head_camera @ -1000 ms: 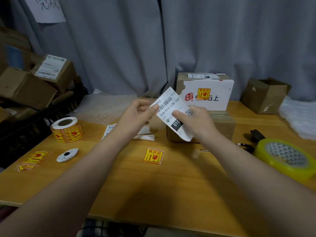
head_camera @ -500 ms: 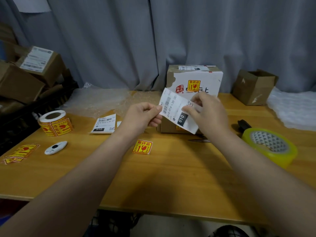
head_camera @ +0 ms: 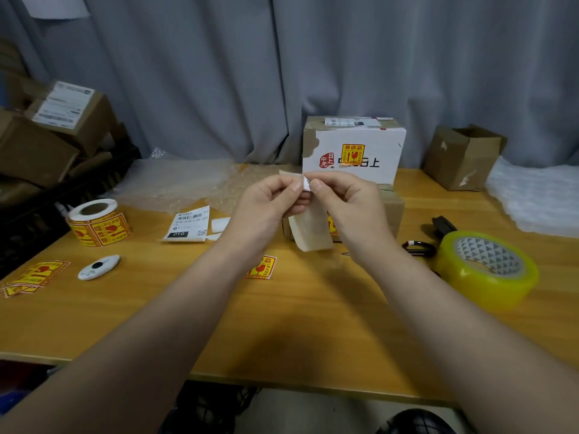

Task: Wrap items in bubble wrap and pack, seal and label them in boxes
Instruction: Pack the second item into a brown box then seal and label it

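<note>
I am on the label step. My left hand (head_camera: 269, 205) and my right hand (head_camera: 347, 202) both pinch the top corner of the shipping label (head_camera: 310, 228), thumbs and fingertips pressed tight. The label hangs in the air between my hands, brown back toward me, just in front of the small brown box (head_camera: 391, 211).

I think I am picking the sticky paper off its backing. Next I need to pull the two layers apart slowly so nothing tears or curls. Then I press the label flat on the box.

The counter (head_camera: 313, 324) is yellow wood. On it lie another label (head_camera: 189, 225), a sticker roll (head_camera: 97, 222), one loose sticker (head_camera: 261, 267), a little white cutter (head_camera: 98, 267) and a big tape roll (head_camera: 488, 267). Bubble wrap (head_camera: 175, 183) lies at the back. A white box (head_camera: 354, 151) stands behind the brown one. A grey curtain (head_camera: 219, 73) hangs behind it all.
</note>
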Demonstrator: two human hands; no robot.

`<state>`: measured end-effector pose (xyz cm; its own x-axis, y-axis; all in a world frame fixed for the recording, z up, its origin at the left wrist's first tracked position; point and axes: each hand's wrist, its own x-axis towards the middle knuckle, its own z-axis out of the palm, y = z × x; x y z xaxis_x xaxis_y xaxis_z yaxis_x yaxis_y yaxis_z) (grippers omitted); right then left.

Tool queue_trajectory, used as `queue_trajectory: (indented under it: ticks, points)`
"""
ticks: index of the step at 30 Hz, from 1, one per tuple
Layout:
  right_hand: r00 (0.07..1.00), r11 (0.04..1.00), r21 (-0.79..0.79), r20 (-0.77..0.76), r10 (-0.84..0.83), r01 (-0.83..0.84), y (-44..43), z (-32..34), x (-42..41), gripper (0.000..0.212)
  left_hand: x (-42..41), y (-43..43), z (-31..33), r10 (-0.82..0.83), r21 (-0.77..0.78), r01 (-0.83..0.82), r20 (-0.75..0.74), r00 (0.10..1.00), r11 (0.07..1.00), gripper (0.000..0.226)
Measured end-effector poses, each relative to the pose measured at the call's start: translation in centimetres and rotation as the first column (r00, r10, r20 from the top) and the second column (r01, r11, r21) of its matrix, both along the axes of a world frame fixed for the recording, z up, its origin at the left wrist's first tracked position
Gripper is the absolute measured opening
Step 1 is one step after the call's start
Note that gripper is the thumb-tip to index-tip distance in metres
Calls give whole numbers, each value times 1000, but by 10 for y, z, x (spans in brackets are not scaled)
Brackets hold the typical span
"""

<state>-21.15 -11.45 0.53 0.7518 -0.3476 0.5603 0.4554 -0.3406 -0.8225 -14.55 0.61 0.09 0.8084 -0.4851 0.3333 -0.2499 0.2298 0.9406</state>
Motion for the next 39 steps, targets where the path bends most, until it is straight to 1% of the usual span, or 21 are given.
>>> queue_trajectory:
  ticks: [4,12,20,29,34,37,39]
  points:
    - [1000,999,30,-29,-13,14,0,-1,0,19,0,2,-1,-20,-31,19,-26,999,999,12]
    - [998,999,47,-60,-14,17,5,-2,3,17,1,6,-3,-22,-29,20,-46,999,999,10]
    - [997,999,52,-73,-12,15,7,-3,5,18,0,6,-5,16,-3,-16,-12,1000,1000,11]
    - [994,998,57,-103,-24,31,7,-2,8,17,0,5,-6,41,7,-41,-19,999,999,9]
    - [994,995,92,-102,39,-30,4,-5,6,14,-2,4,-6,76,22,-77,25,997,997,9]
    - [994,995,72,-78,81,-76,4,-5,4,13,-5,3,-6,130,42,-134,76,989,990,8]
    - [995,997,47,-76,71,-67,3,-6,4,15,-6,2,-6,155,63,-163,119,981,985,8]
